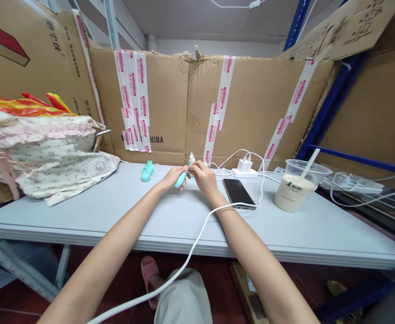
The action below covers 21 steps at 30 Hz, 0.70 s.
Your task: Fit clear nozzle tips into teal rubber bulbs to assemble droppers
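Observation:
My left hand (173,177) is closed around a small smooth teal rounded piece (180,180), whose exact kind I cannot make out. My right hand (202,178) meets it at the upper end, fingertips pinched together; what they grip is hidden. Just behind the hands rises a small bottle tip with a white nozzle (192,158), its lower part covered by my fingers. Left of my left hand, several small teal pot-shaped pieces (146,173) stand on the grey table (116,220), beside a small clear piece (156,170).
A black phone (238,193) lies right of my right hand. A white cable (197,240) crosses over my right forearm. Further right stands a plastic cup with a straw (292,191). Behind it are a white charger (244,164) and power strip. A floral cloth bag (55,157) sits left; cardboard (170,99) walls the back.

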Each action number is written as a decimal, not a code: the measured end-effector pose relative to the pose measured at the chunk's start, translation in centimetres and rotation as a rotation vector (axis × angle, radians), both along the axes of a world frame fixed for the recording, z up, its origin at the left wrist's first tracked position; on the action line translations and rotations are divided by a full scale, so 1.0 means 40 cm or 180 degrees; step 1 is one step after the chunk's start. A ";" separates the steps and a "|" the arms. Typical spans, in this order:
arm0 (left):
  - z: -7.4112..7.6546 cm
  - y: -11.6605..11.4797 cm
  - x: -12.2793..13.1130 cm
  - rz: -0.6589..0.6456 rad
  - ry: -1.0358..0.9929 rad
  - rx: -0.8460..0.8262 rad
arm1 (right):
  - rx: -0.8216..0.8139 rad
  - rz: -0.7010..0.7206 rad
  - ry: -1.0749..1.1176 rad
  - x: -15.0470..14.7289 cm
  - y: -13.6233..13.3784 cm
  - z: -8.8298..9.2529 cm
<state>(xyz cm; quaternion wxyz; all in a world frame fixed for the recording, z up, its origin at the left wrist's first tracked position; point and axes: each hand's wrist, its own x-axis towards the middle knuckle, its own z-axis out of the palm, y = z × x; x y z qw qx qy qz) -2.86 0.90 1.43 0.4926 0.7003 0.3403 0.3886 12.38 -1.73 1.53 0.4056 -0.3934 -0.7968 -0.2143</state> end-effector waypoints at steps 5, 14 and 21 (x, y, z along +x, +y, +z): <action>-0.001 -0.012 0.003 0.0132 0.0133 0.0080 | -0.0017 -0.0016 -0.0166 0.002 -0.001 0.004; -0.017 0.004 -0.005 0.0126 0.0295 -0.0075 | -0.0434 0.0015 -0.0223 0.001 0.010 0.004; -0.014 0.006 -0.009 0.0127 0.0201 -0.0074 | -0.0509 0.0086 -0.0216 -0.001 0.004 0.008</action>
